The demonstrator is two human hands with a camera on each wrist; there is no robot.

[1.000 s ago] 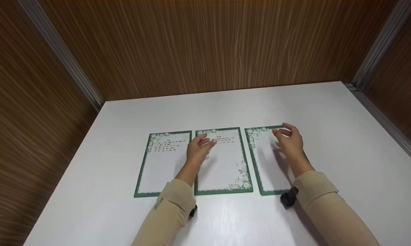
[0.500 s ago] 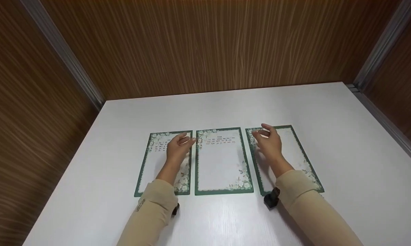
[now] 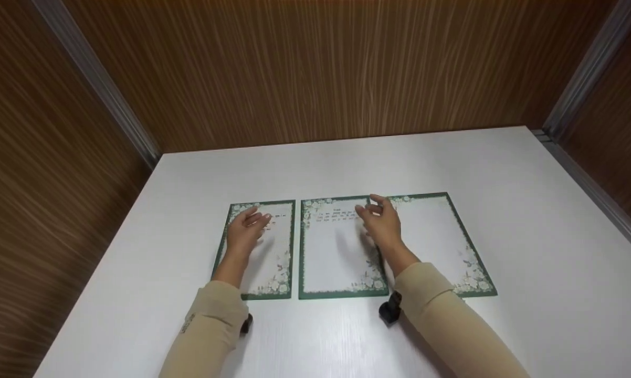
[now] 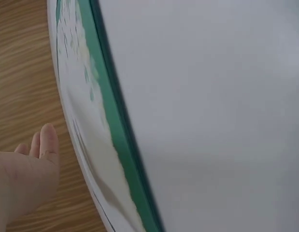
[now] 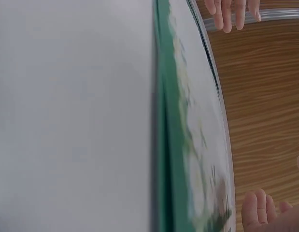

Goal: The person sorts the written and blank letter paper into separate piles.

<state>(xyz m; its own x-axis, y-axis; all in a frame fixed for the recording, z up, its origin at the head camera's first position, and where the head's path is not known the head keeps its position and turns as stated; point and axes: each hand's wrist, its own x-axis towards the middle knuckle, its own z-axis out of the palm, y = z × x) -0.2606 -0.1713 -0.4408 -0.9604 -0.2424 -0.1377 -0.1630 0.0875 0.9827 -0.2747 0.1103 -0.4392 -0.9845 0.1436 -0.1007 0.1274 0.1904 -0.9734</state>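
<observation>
Three white sheets with green floral borders lie in a row on the table. My left hand (image 3: 243, 231) hovers above the upper part of the left sheet (image 3: 279, 244), fingers relaxed, and covers some of its printed lines. Over the strip between the middle sheet (image 3: 328, 257) and the right sheet (image 3: 439, 236) is my right hand (image 3: 382, 226), loosely bent and holding nothing. The middle sheet has a few lines of text at its top; no text shows on the visible part of the right one. In the left wrist view, the sheet's green edge (image 4: 113, 116) looks thick.
The white table (image 3: 305, 168) extends around the sheets. A wood-grain panel (image 3: 315, 68) rises behind it, with side panels and metal corner posts (image 3: 97, 79). A black device (image 3: 390, 311) sits at my right wrist, another (image 3: 246, 324) at my left.
Both hands have swept leftward above the sheets, the left from the middle sheet to the left one, the right from the right sheet toward the middle one. The sheets stay put.
</observation>
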